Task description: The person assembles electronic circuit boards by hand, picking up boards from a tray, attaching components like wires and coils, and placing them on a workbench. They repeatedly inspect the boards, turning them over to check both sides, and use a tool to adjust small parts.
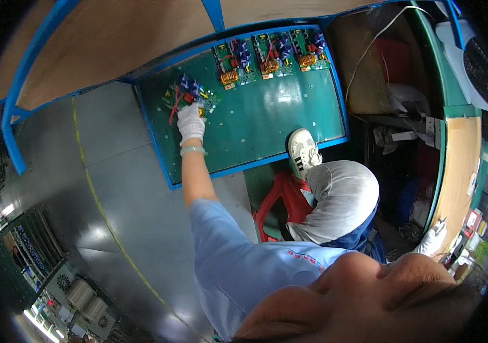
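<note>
One board (212, 102): green, blue parts (191, 87), red wire (172, 113), left end of tray (281, 106)
Left hand (190, 124): gripping board
Right hand (431, 240): grip unclear

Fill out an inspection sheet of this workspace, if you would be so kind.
Surface: green panel, pale-spotted, with a blue frame.
Job's things: circuit board left of three other boards, which line the far edge.
Clutter: white shoe at the near edge.
Hands: left hand, gloved, grips the circuit board; right hand, gloved, at the tan bench, grip unclear.
Cables: white cable running right of the panel.
Surroundings: red stool, yellow-lined grey floor.
</note>
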`<state>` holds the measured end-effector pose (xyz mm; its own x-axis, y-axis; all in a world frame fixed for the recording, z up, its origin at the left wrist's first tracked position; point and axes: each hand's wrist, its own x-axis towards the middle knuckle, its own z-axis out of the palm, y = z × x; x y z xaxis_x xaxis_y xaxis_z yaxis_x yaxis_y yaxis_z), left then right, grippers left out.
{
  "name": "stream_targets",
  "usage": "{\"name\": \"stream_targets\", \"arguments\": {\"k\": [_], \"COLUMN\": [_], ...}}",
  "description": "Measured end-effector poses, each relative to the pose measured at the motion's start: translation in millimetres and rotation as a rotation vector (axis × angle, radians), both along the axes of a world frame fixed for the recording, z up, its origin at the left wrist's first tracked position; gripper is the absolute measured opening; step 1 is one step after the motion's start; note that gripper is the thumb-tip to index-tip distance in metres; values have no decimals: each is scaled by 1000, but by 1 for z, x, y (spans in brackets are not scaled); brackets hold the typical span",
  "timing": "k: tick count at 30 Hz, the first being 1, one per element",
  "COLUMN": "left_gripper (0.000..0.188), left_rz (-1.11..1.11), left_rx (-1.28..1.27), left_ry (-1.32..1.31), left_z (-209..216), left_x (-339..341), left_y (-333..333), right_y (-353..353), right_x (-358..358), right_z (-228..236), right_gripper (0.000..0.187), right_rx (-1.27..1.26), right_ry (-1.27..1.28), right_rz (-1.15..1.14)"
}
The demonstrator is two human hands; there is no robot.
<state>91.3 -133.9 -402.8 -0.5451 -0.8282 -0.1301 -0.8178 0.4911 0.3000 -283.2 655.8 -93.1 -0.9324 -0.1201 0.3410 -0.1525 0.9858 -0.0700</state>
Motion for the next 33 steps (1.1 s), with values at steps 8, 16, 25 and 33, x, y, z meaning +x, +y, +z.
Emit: {"name": "stream_targets", "arguments": {"k": [8, 16, 25, 33], "left_gripper": [53, 64, 67, 89], "left_rz": [515, 867, 774, 928], "left_rx": [-33, -1, 21, 178], "left_ry": [-10, 311, 267, 711], "left_z": [-72, -94, -93, -142], "left_x": [-7, -33, -64, -60], "left_y": [1, -12, -81, -102], "right_y": [-78, -4, -37, -54], "right_x": [28, 27, 32, 26], "right_z": [40, 24, 42, 43], "right_gripper": [51, 54, 49, 44], "right_rx": [42, 155, 133, 135], "right_ry": [-167, -41, -76, -98], "right_rz": [-94, -74, -40, 7]}}
